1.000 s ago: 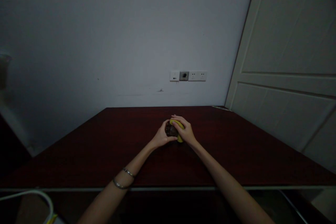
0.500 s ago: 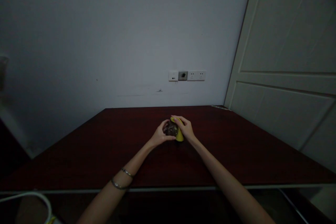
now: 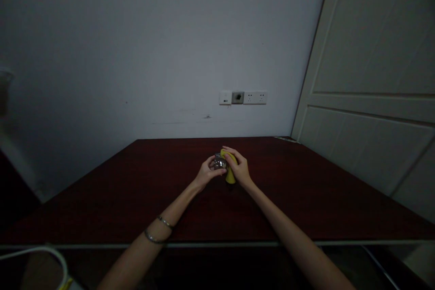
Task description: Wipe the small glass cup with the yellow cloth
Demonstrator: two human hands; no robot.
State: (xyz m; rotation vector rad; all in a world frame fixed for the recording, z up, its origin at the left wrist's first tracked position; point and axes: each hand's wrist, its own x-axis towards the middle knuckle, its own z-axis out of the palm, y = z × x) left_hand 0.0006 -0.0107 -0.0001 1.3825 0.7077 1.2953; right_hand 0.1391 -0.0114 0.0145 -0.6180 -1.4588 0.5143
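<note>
My left hand point(image 3: 206, 173) is closed around a small round, shiny, see-through container point(image 3: 219, 163), perhaps glass; its exact kind is too dim to tell. Between the thumb and fingers of my right hand point(image 3: 239, 168) is a yellow cloth point(image 3: 230, 176), pressed against the container's right side near its top. The lower part of the cloth hangs down over the table. Both hands are held close together above the middle of the dark red table point(image 3: 163, 181). Two metal bangles point(image 3: 154, 237) circle my left forearm.
Behind the table stands a pale wall with a row of sockets point(image 3: 249, 97). A white panelled door point(image 3: 367, 72) borders the right side. At the lower left, a white cable point(image 3: 50, 250) curves below the table's front edge.
The container has tilted in my left hand, showing a shinier side towards me. My right hand and the cloth have shifted slightly up and left across it.
</note>
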